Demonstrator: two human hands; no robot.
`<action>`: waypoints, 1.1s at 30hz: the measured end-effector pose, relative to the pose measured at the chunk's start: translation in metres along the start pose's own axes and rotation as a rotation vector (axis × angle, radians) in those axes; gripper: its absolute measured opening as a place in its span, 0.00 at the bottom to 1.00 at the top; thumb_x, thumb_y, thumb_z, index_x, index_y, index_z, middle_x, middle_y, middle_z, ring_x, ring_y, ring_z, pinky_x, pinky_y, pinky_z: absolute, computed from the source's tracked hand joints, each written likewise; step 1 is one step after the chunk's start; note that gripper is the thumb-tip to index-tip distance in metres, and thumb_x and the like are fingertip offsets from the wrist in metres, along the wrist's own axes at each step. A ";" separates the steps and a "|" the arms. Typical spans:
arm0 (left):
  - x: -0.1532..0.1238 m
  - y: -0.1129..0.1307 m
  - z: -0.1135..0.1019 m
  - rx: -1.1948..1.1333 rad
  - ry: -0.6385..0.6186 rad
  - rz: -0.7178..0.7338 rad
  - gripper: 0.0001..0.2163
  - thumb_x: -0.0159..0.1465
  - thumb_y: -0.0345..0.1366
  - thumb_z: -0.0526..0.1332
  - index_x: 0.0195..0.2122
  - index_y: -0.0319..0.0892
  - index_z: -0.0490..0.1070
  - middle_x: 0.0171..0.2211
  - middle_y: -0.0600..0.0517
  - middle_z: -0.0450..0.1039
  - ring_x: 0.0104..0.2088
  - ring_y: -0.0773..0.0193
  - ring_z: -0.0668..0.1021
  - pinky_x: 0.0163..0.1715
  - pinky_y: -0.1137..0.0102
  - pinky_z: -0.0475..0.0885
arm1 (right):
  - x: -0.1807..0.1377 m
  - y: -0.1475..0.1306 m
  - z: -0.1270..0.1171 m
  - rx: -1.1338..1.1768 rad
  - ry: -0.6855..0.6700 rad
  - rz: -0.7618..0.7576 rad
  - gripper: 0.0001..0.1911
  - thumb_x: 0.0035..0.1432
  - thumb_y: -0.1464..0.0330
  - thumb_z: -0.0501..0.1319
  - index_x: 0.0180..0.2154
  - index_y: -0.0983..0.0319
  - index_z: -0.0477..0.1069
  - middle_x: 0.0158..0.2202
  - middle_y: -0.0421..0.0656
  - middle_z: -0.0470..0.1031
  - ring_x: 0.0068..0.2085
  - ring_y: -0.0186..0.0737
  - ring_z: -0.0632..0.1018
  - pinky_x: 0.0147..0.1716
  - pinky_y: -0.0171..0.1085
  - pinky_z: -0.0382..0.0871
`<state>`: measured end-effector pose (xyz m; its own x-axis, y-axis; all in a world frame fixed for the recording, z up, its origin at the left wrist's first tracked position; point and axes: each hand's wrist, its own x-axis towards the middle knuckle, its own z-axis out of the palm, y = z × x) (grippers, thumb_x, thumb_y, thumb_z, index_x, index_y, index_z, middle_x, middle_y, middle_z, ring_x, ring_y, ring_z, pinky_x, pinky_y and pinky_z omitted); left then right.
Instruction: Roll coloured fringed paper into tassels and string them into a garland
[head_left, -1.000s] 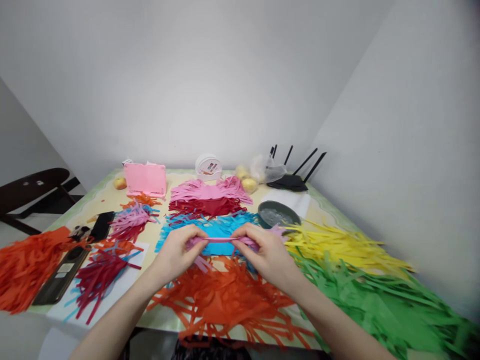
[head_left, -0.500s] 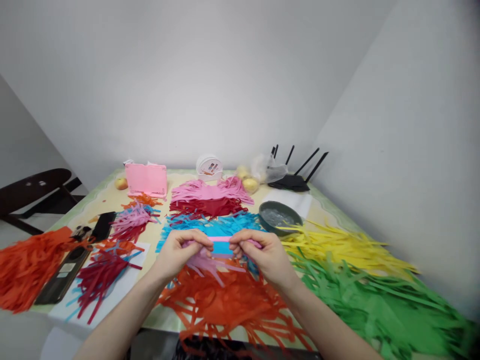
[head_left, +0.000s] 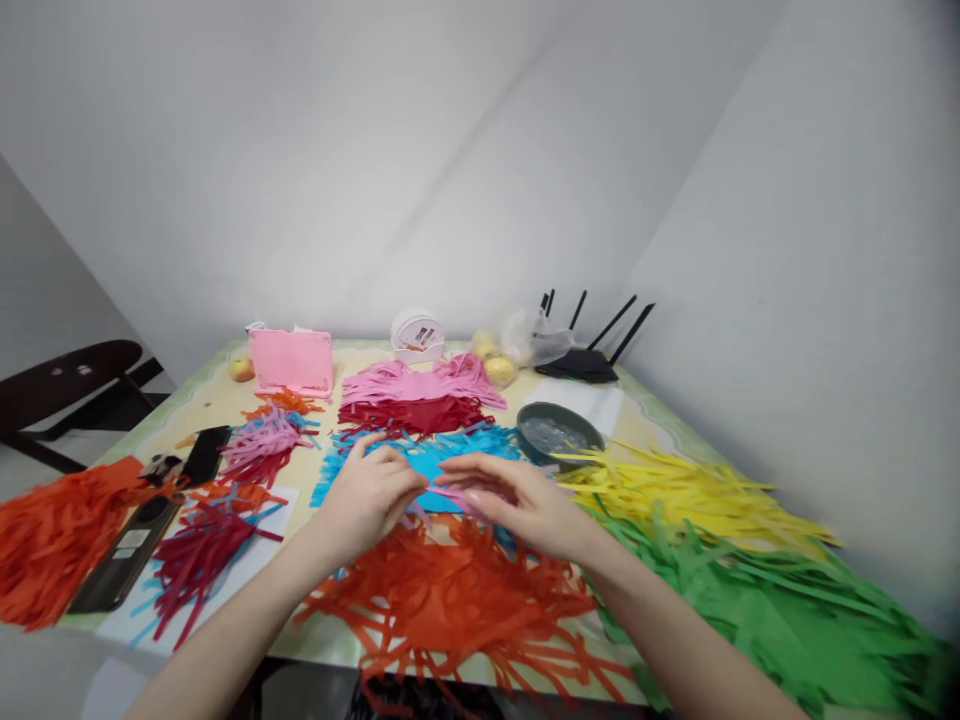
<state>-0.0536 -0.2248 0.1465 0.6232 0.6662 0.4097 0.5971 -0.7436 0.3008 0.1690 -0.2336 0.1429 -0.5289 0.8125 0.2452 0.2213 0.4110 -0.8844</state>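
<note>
My left hand (head_left: 371,500) is closed in a pinch, its fingertips at the left end of a pink paper strip (head_left: 453,493). Between the thumb and fingers of my right hand (head_left: 525,502), the other part of the strip is held, partly hidden by that hand. Both hands hover over blue fringed paper (head_left: 431,455). Closer to me, just below the hands, lies a heap of orange fringed paper (head_left: 450,590).
Pink (head_left: 409,383) and dark red fringed paper (head_left: 416,414) lie behind the blue. Rightward are a dark green bowl (head_left: 559,432), yellow strips (head_left: 697,495), green strips (head_left: 780,610) and a black router (head_left: 577,365). Leftward are a phone (head_left: 124,555) and mixed tassels (head_left: 202,565).
The pink strip, stretched flat between both hands before, now shows as a narrow twisted piece. My left hand has turned with its index finger raised; my right fingers have straightened over the strip.
</note>
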 end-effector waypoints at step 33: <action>-0.008 -0.053 0.005 -0.456 0.751 -0.703 0.12 0.59 0.45 0.63 0.36 0.42 0.77 0.34 0.51 0.78 0.37 0.61 0.77 0.43 0.70 0.71 | 0.039 0.179 -0.149 -0.800 0.119 0.728 0.17 0.63 0.65 0.61 0.50 0.65 0.69 0.50 0.49 0.71 0.46 0.44 0.76 0.44 0.45 0.73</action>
<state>-0.0880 -0.1906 0.1228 -0.3332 0.8566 0.3939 0.3591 -0.2710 0.8931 0.3102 -0.0667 0.0538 0.0180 0.9873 -0.1577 0.9417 -0.0698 -0.3293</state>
